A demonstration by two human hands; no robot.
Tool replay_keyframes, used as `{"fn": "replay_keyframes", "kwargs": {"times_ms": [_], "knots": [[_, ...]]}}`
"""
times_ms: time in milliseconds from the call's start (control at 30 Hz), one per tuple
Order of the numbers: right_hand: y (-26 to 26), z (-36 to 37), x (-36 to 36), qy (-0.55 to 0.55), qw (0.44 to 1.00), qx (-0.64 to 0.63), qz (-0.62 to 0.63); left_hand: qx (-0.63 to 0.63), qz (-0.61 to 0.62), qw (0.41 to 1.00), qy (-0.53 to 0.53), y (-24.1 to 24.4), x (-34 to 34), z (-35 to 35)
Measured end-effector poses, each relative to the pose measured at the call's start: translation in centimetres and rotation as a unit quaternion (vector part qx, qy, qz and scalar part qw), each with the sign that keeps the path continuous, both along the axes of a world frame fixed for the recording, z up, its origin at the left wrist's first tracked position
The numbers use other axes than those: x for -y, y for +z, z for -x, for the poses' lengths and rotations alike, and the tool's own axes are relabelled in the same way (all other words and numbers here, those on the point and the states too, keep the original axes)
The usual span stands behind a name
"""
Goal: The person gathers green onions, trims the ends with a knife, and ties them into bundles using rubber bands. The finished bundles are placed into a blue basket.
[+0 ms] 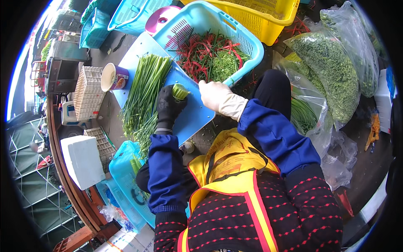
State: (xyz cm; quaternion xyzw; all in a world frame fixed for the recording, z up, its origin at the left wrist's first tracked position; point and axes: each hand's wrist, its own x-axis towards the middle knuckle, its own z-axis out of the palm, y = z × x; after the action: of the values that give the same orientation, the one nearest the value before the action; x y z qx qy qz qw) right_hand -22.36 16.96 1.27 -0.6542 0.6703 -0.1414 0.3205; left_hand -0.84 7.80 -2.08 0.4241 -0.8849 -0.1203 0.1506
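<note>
My left hand [170,102], in a black glove, grips a bunch of green stems [180,92] whose cut ends face right. Beneath it lies a blue cutting board [198,107]. Along the board's left side rests a large pile of long flowering chives [144,85], their tips hanging toward my left sleeve. My right hand [215,96], in a cream glove, has its fingers curled over the board's right edge, by the basket; whether it holds anything is hidden. A light-blue plastic basket [248,47] beyond it contains red ties, green scraps and small cut pieces.
A paper cup [108,77] stands left of the board. Behind are a yellow crate [267,31] and a pink stool [157,19]. Clear bags of green vegetables [327,69] lie right. A white foam box [82,160] and a turquoise basket [122,163] sit lower left.
</note>
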Motion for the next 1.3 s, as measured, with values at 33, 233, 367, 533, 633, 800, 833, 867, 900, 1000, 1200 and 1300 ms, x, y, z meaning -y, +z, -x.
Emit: {"fn": "replay_keyframes", "kwargs": {"times_ms": [33,233,367,533,633,800,833,867,900,1000,1200,1300], "knots": [[-0.2,0.2,-0.3,-0.02,1.0,0.002,0.013,0.005,0.049,0.998,0.043,-0.5,-0.5,0.1],[0.2,0.6,-3.8,-0.028,0.998,0.045,-0.021,0.026,0.094,0.993,0.063,-0.8,-2.5,-0.6],[-0.3,0.2,-5.4,-0.015,0.998,0.054,-0.019,0.058,0.126,0.987,0.079,-1.3,-3.9,-0.1],[-0.7,-0.9,-5.0,-0.01,0.999,0.031,-0.014,0.054,0.17,0.98,0.083,-1.8,-4.5,0.4],[-0.1,-1.5,-2.8,0.006,1.0,-0.022,-0.013,0.042,0.095,0.99,0.093,-0.8,-3.1,0.2],[0.6,0.0,-1.4,-0.042,0.994,-0.075,0.066,0.03,-0.027,0.995,0.09,1.4,-1.7,-1.4],[0.6,0.2,-1.7,-0.029,0.993,-0.093,0.07,0.003,-0.056,0.995,0.087,2.0,-1.9,-1.6],[0.4,0.3,-2.2,-0.019,0.992,-0.095,0.084,-0.048,-0.083,0.993,0.074,2.9,-2.3,-2.2],[0.3,0.0,-2.6,-0.007,0.99,-0.095,0.102,-0.068,-0.11,0.989,0.071,4.9,-3.2,-2.5],[-1.0,-0.4,-4.0,0.026,0.983,-0.086,0.162,-0.13,-0.179,0.974,0.045,9.0,-4.4,-4.1],[-1.2,-1.4,-4.9,0.098,0.962,-0.115,0.227,-0.187,-0.055,0.981,0.011,14.2,-7.4,-8.3],[1.1,-2.0,-4.6,0.108,0.953,-0.05,0.277,-0.181,0.0,0.983,0.033,16.8,-9.6,-11.6]]}}
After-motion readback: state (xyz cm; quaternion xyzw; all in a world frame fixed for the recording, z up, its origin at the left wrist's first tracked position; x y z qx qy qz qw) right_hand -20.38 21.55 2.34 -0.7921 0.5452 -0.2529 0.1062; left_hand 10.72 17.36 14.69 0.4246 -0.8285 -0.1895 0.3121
